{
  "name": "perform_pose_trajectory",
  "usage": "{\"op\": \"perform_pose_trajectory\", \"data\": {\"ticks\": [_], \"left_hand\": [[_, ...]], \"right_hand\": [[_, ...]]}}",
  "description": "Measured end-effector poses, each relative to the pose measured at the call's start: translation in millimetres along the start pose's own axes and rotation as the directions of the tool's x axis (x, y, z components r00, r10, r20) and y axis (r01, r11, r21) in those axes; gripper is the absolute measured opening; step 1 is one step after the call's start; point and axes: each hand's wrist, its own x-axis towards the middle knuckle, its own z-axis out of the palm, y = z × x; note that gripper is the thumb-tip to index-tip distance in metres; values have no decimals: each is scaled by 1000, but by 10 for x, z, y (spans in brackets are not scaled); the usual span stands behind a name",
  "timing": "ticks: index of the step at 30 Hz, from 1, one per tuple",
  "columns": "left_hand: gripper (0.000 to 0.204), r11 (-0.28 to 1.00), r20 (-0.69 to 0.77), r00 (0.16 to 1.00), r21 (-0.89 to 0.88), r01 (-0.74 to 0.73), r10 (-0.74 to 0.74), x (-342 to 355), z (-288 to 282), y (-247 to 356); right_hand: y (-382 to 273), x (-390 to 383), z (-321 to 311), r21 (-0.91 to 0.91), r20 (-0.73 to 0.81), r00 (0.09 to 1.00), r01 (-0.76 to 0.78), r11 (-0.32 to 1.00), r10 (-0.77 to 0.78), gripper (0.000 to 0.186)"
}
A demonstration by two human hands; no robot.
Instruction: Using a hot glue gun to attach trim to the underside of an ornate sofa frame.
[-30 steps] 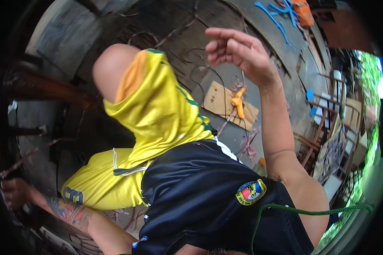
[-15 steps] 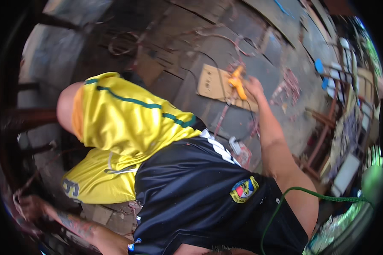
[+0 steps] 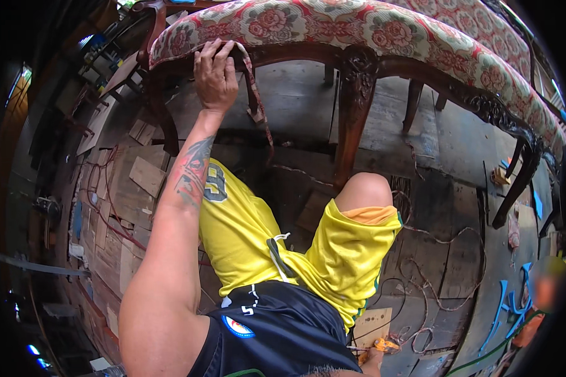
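Observation:
My left hand [image 3: 215, 81] is up at the front edge of a sofa's red floral upholstery [image 3: 270, 25], its fingertips closed over a patterned piping strip [image 3: 251, 78] that hangs down to the floor. Dark carved wooden legs and rail [image 3: 355, 107] run below the upholstery. At the lower edge, my right hand [image 3: 371, 361], partly hidden by my body, is closed on an orange glue gun [image 3: 385, 345] at a piece of cardboard [image 3: 372, 319] with cords around it.
Loops of piping and cord [image 3: 446, 242] lie on the patched board floor [image 3: 449, 270] at the right, with blue strips [image 3: 516, 301] beyond. Loose wood pieces [image 3: 148, 176] lie at the left. A cluttered shelf [image 3: 100, 53] stands at the upper left.
The view has swung round to the sofa. My left hand with the piping now shows at its upper edge. My right hand, earlier raised, went down to the glue gun.

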Motion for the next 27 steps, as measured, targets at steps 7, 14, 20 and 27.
{"op": "perform_pose_trajectory", "data": {"ticks": [7,14,20,27], "left_hand": [[30,999,-6,999,-3,40,-40,-93,104,-44],[66,993,-1,995,67,97,-97,-33,36,200],[56,986,42,986,44,160,-162,28,-3,225],[23,989,-54,991,78,125,-121,35,42,96]], "right_hand": [[161,90,-154,4,86,983,-165,986,164,61],[-259,-659,-493,793,256,966,-192,579,-30,54],[-2044,-2083,-1362,991,-68,779,125,47,-624,54],[-4525,-4156,-2047,902,-173,-48,394,-178,-984,86]]}}
